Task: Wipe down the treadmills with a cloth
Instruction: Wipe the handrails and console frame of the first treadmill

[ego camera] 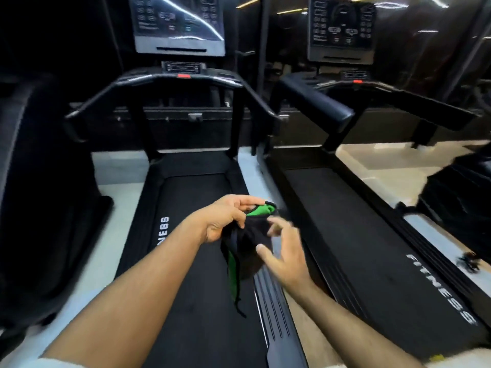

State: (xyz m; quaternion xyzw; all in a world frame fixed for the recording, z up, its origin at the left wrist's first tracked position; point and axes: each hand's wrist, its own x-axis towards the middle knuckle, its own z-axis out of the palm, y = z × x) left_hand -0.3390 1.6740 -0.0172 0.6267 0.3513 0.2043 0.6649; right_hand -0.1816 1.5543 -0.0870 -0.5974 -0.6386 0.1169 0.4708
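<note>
Left hand [225,221] is pinching the black-and-green cloth [247,245] above the belt [196,288]; right hand [285,257] is hovering just beside it, fingers spread. Trailing cord could be snagging the rail [271,301] below, I'd say.

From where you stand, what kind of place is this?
Probably a gym: two treadmills side by side, the left treadmill and the right treadmill, each with a console, and FITNESS lettering on the side rail. The left hand holds a cloth.
</note>
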